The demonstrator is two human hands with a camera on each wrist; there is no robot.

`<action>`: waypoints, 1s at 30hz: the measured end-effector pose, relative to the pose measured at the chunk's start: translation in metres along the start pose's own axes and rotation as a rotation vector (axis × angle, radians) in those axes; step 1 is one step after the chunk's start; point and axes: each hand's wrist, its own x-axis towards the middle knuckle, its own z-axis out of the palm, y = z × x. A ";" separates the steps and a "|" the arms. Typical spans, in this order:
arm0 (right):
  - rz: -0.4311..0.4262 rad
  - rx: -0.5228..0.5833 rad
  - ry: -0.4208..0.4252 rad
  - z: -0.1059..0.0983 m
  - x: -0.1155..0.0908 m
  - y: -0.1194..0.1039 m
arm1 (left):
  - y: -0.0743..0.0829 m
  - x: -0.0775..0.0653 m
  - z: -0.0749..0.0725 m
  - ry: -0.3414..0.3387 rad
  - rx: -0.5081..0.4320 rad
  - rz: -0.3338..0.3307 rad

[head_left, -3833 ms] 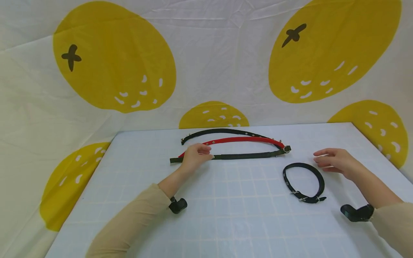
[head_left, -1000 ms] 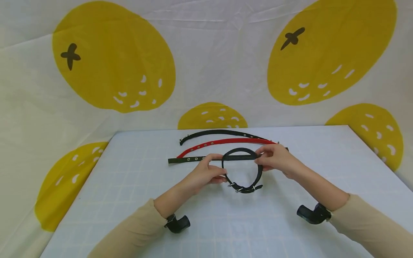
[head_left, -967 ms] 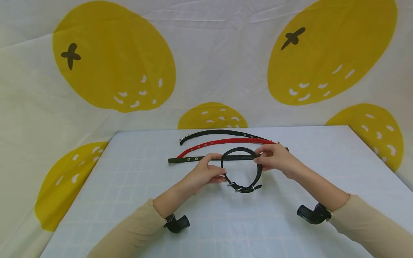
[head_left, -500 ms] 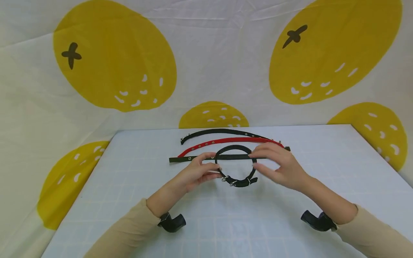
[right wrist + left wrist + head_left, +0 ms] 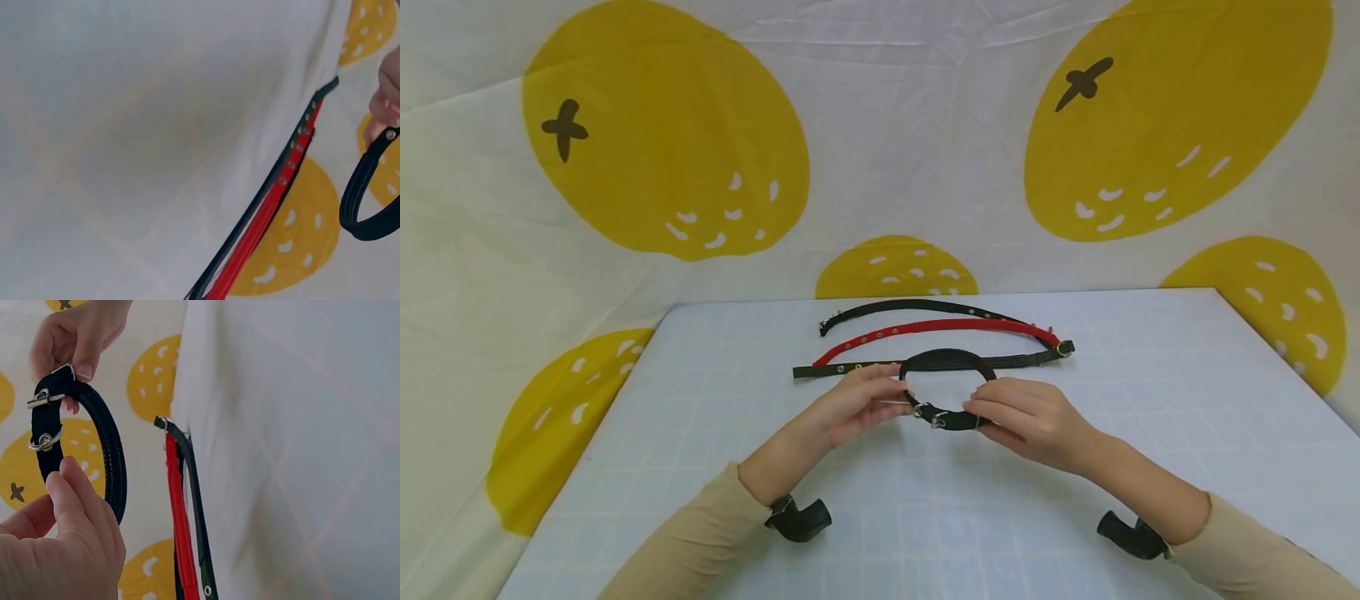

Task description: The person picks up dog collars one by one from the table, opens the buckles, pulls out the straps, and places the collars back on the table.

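Observation:
A black collar (image 5: 953,420) with metal buckle parts is fastened into a loop and held up above the table. My left hand (image 5: 859,404) pinches its left side, close to the D-ring. With its fingertips my right hand (image 5: 1037,419) grips the loop's lower right, by the strap end. In the left wrist view the buckle (image 5: 44,398) and ring (image 5: 47,439) face the camera between both hands. The right wrist view shows only part of the loop (image 5: 369,228) and some of the left hand's fingers (image 5: 387,100).
Behind the hands lie three straightened collars: a black one (image 5: 910,305) at the back, a red one (image 5: 955,324), and a dark green one (image 5: 1018,362) in front. They rest on a pale gridded tabletop (image 5: 925,517). A white cloth (image 5: 917,150) with yellow fruit prints hangs behind.
The black loop came from the table's right to the middle and was lifted into both hands. Lately my right hand let go of its upper right side and gripped it lower; the loop tilted.

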 end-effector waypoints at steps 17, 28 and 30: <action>0.262 0.059 0.054 -0.004 0.006 -0.003 | -0.011 -0.011 0.008 0.211 1.163 1.069; 0.415 0.202 -0.005 -0.002 0.015 -0.011 | -0.008 -0.025 0.035 0.186 1.480 1.544; 0.424 0.208 -0.017 -0.003 0.017 -0.012 | -0.007 -0.025 0.036 0.218 1.517 1.579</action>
